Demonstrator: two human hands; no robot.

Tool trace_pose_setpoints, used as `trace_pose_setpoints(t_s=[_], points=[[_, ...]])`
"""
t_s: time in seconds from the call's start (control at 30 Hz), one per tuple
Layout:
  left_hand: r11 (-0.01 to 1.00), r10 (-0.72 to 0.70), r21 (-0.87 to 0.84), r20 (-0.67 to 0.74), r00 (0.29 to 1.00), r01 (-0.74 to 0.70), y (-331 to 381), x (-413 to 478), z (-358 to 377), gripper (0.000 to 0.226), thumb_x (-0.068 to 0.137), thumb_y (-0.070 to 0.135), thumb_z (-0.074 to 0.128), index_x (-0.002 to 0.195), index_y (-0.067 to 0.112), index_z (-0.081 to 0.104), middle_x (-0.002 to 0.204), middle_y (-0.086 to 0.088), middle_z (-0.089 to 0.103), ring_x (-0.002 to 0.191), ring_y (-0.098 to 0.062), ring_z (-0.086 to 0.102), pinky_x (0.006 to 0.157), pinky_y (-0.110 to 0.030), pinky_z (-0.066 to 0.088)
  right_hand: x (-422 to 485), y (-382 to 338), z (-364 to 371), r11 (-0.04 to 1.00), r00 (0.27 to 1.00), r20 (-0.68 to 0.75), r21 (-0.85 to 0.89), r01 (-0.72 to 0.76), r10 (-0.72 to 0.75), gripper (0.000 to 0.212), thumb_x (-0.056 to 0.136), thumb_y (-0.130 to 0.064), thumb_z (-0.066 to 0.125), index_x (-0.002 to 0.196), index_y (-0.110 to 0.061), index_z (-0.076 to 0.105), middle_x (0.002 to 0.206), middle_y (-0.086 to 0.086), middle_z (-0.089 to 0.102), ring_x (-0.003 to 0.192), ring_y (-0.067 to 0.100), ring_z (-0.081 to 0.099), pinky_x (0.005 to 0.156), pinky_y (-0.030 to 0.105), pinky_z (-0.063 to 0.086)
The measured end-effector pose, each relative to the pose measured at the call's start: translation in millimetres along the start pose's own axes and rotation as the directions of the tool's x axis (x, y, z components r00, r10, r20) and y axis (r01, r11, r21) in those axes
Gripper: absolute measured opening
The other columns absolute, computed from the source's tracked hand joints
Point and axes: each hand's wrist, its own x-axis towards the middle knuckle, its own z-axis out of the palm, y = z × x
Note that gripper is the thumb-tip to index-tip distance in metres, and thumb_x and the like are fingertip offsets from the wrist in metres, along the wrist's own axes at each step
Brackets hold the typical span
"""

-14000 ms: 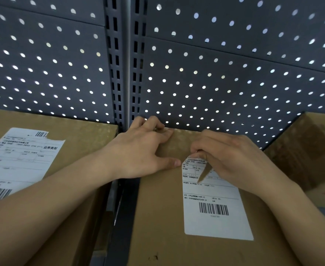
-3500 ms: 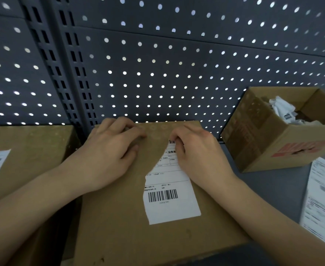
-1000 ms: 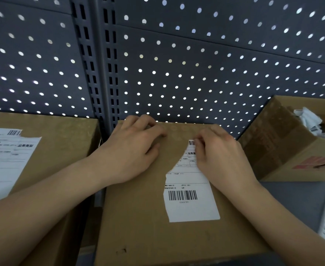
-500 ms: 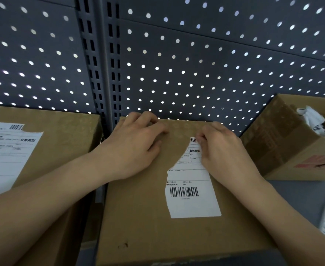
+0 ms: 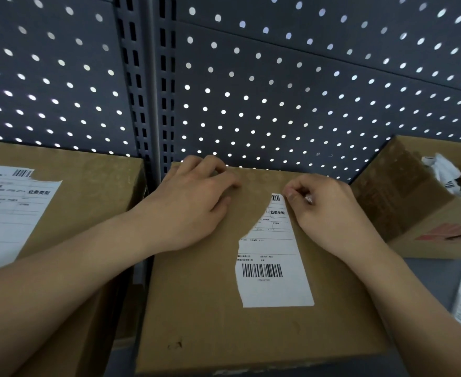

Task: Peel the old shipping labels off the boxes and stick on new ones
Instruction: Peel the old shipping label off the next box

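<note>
Head view: left hand (image 5: 191, 202) lies flat on the box (image 5: 205, 308), right hand (image 5: 324, 213) pinches a corner of the label (image 5: 273, 268). Its ragged paper could rip further.

Closed brown box (image 5: 251, 336) in the middle, top face up. Stuck flat on it, old label (image 5: 274, 284): white, barcode low down, upper left torn away along a ragged diagonal, narrow strip left at top, its corner at the right hand (image 5: 330, 213) fingertips. Just left, second box (image 5: 93, 191), bearing a white label (image 5: 9, 213) torn at its top edge.
</note>
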Motion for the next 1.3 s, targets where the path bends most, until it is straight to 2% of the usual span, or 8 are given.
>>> trace_pose_setpoints(t_s=[0.1, 0.27, 0.4, 0.73, 0.93, 1.03, 1.13, 1.3], points=[[1.000, 0.005, -0.001, -0.004, 1.000, -0.005, 0, 0, 0, 0.038, 0.098, 0.034, 0.041, 0.136, 0.036, 0.046, 0.132, 0.013, 0.041, 0.123, -0.013, 0.032, 0.112, -0.039, 0.028, -1, -4, 2, 0.999, 1.000, 0.019, -0.026, 0.026, -0.025, 0.011, 0.091, -0.011, 0.060, 0.089, -0.016, 0.069, 0.087, -0.007, 0.064, 0.082, 0.005, 0.056, 0.068, 0.005, 0.039], [1.000, 0.003, 0.000, -0.004, 1.000, -0.003, 1, -1, 1, 0.038, 0.098, 0.035, 0.041, 0.135, 0.037, 0.046, 0.134, 0.013, 0.040, 0.124, -0.014, 0.031, 0.112, -0.039, 0.027, -5, -8, 8, 0.988, 0.997, -0.017, -0.131, 0.077, -0.080, 0.010, 0.093, -0.011, 0.058, 0.095, -0.014, 0.068, 0.094, -0.002, 0.058, 0.082, 0.011, 0.055, 0.071, 0.020, 0.038], [1.000, 0.005, -0.005, -0.010, 1.000, -0.005, 1, 0, 0, 0.039, 0.097, 0.035, 0.041, 0.135, 0.036, 0.047, 0.134, 0.013, 0.041, 0.125, -0.014, 0.031, 0.113, -0.040, 0.028, -7, -9, 10, 0.982, 0.996, -0.024, -0.174, 0.076, -0.082, 0.010, 0.095, -0.014, 0.056, 0.097, -0.013, 0.066, 0.098, 0.002, 0.055, 0.079, 0.016, 0.057, 0.069, 0.019, 0.035], [1.000, 0.001, 0.002, -0.005, 1.000, -0.001, 2, -1, 0, 0.039, 0.096, 0.034, 0.041, 0.134, 0.035, 0.048, 0.133, 0.013, 0.041, 0.124, -0.014, 0.031, 0.112, -0.039, 0.027, -4, -14, 12, 0.947, 0.994, 0.028, -0.300, 0.112, -0.108, 0.013, 0.087, 0.003, 0.056, 0.092, -0.008, 0.061, 0.092, -0.001, 0.049, 0.084, 0.027, 0.056, 0.067, 0.034, 0.044], [1.000, 0.009, 0.005, -0.012, 1.000, -0.008, 1, 0, 0, 0.038, 0.097, 0.033, 0.041, 0.134, 0.035, 0.048, 0.133, 0.013, 0.041, 0.124, -0.014, 0.032, 0.111, -0.037, 0.027, -3, -11, 13, 0.961, 0.992, 0.040, -0.247, 0.125, -0.119, 0.015, 0.086, 0.005, 0.056, 0.088, -0.010, 0.059, 0.092, -0.002, 0.048, 0.084, 0.022, 0.053, 0.070, 0.029, 0.038], [1.000, 0.012, 0.003, -0.018, 1.000, -0.012, 1, -1, 0, 0.038, 0.097, 0.033, 0.042, 0.134, 0.035, 0.048, 0.133, 0.013, 0.041, 0.124, -0.013, 0.031, 0.111, -0.036, 0.027, -7, -5, 11, 0.986, 0.994, -0.032, -0.135, 0.096, -0.101, 0.015, 0.090, 0.002, 0.056, 0.085, -0.012, 0.061, 0.089, -0.001, 0.054, 0.080, 0.012, 0.050, 0.068, 0.013, 0.036], [1.000, 0.013, -0.003, -0.021, 1.000, -0.013, 1, -1, 0, 0.037, 0.098, 0.032, 0.043, 0.135, 0.035, 0.047, 0.133, 0.014, 0.041, 0.124, -0.013, 0.030, 0.112, -0.036, 0.025, -9, -2, 7, 0.996, 0.993, -0.088, -0.038, 0.078, -0.081, 0.014, 0.091, -0.002, 0.057, 0.088, -0.012, 0.065, 0.087, -0.002, 0.059, 0.079, 0.004, 0.046, 0.073, -0.001, 0.032], [1.000, 0.011, -0.003, -0.013, 1.000, -0.011, 1, -1, 0, 0.038, 0.098, 0.032, 0.043, 0.136, 0.036, 0.047, 0.134, 0.014, 0.040, 0.126, -0.014, 0.030, 0.113, -0.037, 0.025, -8, -1, 7, 0.994, 0.994, -0.049, -0.056, 0.090, -0.093, 0.011, 0.090, -0.005, 0.061, 0.089, -0.013, 0.068, 0.088, -0.002, 0.059, 0.077, 0.005, 0.052, 0.073, -0.001, 0.033]])
